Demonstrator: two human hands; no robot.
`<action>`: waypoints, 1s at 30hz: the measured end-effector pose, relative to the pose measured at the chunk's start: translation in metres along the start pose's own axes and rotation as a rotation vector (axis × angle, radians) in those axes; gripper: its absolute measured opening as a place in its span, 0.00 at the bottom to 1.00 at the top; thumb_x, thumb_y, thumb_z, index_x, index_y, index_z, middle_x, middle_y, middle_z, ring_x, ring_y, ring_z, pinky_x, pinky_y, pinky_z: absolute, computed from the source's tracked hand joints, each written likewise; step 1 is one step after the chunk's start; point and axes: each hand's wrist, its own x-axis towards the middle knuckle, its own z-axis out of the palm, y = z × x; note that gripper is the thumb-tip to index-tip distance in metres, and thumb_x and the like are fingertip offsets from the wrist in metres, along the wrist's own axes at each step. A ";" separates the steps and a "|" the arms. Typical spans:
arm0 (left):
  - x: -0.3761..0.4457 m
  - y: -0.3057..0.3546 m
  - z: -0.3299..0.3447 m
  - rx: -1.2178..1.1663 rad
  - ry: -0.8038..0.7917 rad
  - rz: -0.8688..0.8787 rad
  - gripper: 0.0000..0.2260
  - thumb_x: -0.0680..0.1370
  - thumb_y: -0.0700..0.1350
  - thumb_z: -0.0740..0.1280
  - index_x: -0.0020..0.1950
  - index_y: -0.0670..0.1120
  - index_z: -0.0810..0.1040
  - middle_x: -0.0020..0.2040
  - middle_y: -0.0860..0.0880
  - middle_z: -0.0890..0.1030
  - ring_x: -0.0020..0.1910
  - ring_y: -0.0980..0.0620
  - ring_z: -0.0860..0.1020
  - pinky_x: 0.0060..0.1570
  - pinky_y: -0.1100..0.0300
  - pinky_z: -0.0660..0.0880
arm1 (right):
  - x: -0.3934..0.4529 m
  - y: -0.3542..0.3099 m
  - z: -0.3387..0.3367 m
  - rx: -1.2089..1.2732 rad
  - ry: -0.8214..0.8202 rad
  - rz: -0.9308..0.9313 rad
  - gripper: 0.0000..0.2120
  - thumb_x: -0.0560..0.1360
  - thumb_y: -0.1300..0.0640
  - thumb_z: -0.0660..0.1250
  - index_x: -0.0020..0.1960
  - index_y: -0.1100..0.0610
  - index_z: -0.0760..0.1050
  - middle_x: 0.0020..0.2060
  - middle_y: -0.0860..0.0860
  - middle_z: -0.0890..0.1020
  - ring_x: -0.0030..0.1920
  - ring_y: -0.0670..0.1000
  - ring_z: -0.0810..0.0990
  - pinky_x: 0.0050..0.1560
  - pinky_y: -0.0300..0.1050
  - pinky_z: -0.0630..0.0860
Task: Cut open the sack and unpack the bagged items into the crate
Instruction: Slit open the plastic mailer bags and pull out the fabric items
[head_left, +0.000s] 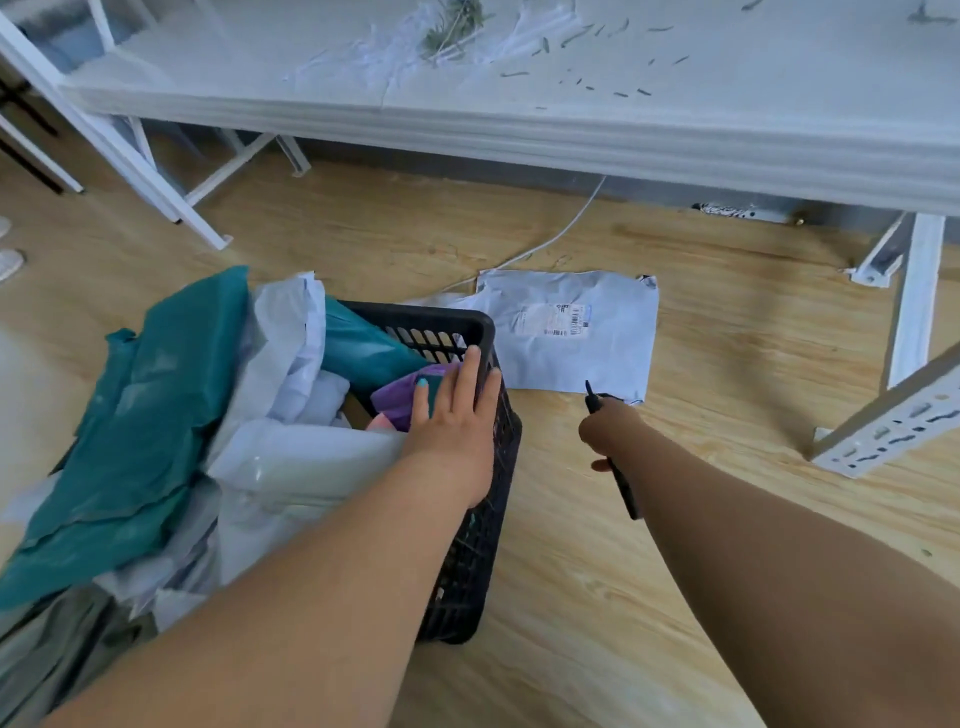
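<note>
Black plastic under my left hand (457, 410) right now, fingers laid flat and relaxed over the far corner of the crate (470, 525), palm resting half on the rim and half on a purple bag (400, 397) tucked inside. Nothing pinched there, just steadying. My right hand (608, 434) is curled round a dark cutter (621, 483), tip pointing forward, hovering just short of the near edge of the sack (571, 332). That sack lies flat on the wood floor (675, 545), just beyond the crate, pale grey, creased, label facing up, and it looks thin and nearly empty to me, though I can't tell whether anything is left in it. Inside the crate I've got teal bags (135, 415) and white bags (291, 467) piled well above the rim and spilling over the left side. All of this is soft film, I reckon: light, limp, slippery, nothing that holds its shape. So the sack wants pinning flat or pinching at a corner so the blade has tension to bite against, otherwise it will just skate and bunch. The bags I'd take by a gathered fistful of film, not flat-handed. White table (519, 124) stands beyond, a cable (550, 239) trailing under it
</note>
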 end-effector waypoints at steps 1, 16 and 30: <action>0.002 -0.001 0.003 -0.003 0.018 0.015 0.49 0.72 0.38 0.68 0.77 0.49 0.32 0.74 0.45 0.25 0.77 0.45 0.38 0.74 0.43 0.40 | 0.010 0.000 -0.002 0.024 0.012 0.001 0.24 0.75 0.67 0.56 0.69 0.57 0.66 0.48 0.55 0.69 0.37 0.56 0.73 0.47 0.57 0.82; 0.001 -0.008 0.002 -0.094 0.044 0.104 0.45 0.71 0.32 0.65 0.78 0.52 0.42 0.73 0.44 0.25 0.64 0.44 0.67 0.60 0.51 0.68 | 0.122 0.001 -0.011 0.220 0.117 0.227 0.24 0.78 0.64 0.58 0.73 0.60 0.59 0.55 0.57 0.75 0.33 0.56 0.78 0.51 0.47 0.79; 0.008 -0.005 0.004 -0.010 0.035 0.044 0.46 0.69 0.32 0.67 0.78 0.54 0.44 0.73 0.45 0.25 0.68 0.43 0.63 0.64 0.50 0.66 | 0.039 0.011 -0.018 0.375 0.367 0.182 0.10 0.68 0.59 0.69 0.33 0.57 0.68 0.25 0.51 0.71 0.23 0.51 0.67 0.24 0.38 0.61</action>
